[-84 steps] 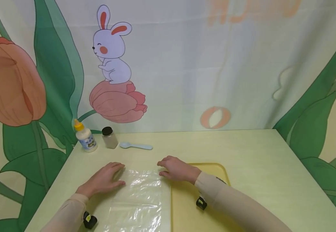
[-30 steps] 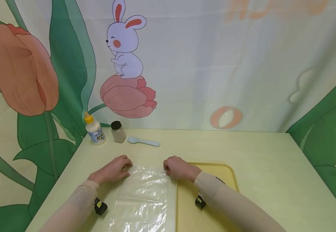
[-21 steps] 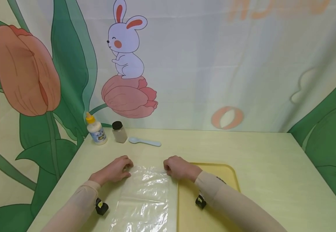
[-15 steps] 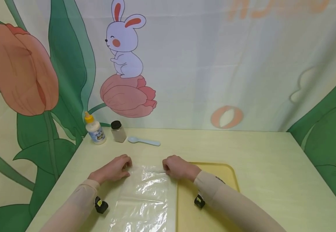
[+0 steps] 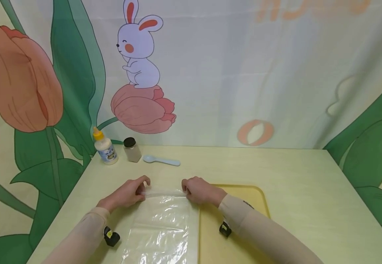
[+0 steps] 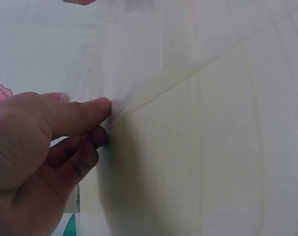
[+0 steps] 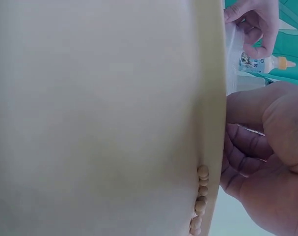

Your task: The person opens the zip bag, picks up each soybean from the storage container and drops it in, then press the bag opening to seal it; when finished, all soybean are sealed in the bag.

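Note:
Clear, glossy plastic film (image 5: 159, 227) lies on the table in front of me, reaching past the bottom of the head view. My left hand (image 5: 125, 194) is at its far left corner. In the left wrist view, the thumb and fingers of that hand (image 6: 45, 142) pinch the film's edge. My right hand (image 5: 200, 190) pinches the far right corner, beside the yellow tray (image 5: 266, 205). Between the two hands the far edge looks slightly raised. In the right wrist view, the right hand's (image 7: 266, 147) fingertips are partly hidden by the tray rim.
Behind the hands stand a white bottle with a yellow cap (image 5: 106, 151) and a black-lidded jar (image 5: 132, 151). A light blue spoon (image 5: 162, 160) lies beside them. Small beige balls (image 7: 201, 206) line the inside of the tray's edge. A printed curtain hangs behind the table.
Both hands were spread beside the film at first. Their fingers have since closed on its far corners. In the last half second, the far edge has risen a little.

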Tool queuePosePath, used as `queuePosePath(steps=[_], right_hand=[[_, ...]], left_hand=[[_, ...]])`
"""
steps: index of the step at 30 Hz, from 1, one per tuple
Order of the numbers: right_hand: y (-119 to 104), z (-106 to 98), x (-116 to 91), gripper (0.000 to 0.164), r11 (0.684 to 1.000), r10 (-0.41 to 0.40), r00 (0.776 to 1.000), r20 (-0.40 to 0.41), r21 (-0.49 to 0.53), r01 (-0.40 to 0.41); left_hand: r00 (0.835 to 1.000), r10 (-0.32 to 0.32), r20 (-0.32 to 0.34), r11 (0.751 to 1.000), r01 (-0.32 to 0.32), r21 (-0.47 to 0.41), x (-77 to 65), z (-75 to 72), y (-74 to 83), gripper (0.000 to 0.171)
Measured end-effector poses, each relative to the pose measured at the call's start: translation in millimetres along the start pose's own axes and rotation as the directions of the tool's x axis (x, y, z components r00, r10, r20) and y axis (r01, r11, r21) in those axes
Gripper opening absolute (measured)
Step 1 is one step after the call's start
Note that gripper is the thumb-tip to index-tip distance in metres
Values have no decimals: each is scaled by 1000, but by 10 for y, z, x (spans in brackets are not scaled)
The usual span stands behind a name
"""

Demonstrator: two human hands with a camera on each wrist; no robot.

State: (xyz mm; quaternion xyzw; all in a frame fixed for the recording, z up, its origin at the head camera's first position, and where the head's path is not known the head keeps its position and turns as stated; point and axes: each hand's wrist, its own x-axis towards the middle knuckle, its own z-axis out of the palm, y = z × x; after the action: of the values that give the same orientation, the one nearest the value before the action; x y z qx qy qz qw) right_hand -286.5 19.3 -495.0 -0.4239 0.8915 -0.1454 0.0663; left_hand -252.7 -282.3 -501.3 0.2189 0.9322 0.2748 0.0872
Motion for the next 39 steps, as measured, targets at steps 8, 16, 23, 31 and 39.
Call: queuePosePath(steps=[8, 16, 23, 31, 39], right_hand=[[2, 13, -16, 10, 999, -35, 999, -27, -39, 34], [13, -42, -23, 11, 997, -72, 996, -50, -35, 70], [-2, -104, -80, 13, 989, -146, 982, -120, -54, 140], [8, -139, -141, 15, 981, -189, 963, -192, -71, 178], [-41, -258, -226, 12, 984, -180, 961, -208, -50, 173]], left_hand=[[1000, 9, -25, 1000, -8, 16, -18, 11, -25, 13], [999, -29, -34, 1000, 29, -5, -77, -58, -38, 7], [998, -4, -69, 1000, 5, 17, -131, -78, -13, 5], [991, 74, -116, 997, -72, 23, -220, -111, 35, 5], [990, 57, -128, 998, -55, 13, -275, -152, 172, 6]])
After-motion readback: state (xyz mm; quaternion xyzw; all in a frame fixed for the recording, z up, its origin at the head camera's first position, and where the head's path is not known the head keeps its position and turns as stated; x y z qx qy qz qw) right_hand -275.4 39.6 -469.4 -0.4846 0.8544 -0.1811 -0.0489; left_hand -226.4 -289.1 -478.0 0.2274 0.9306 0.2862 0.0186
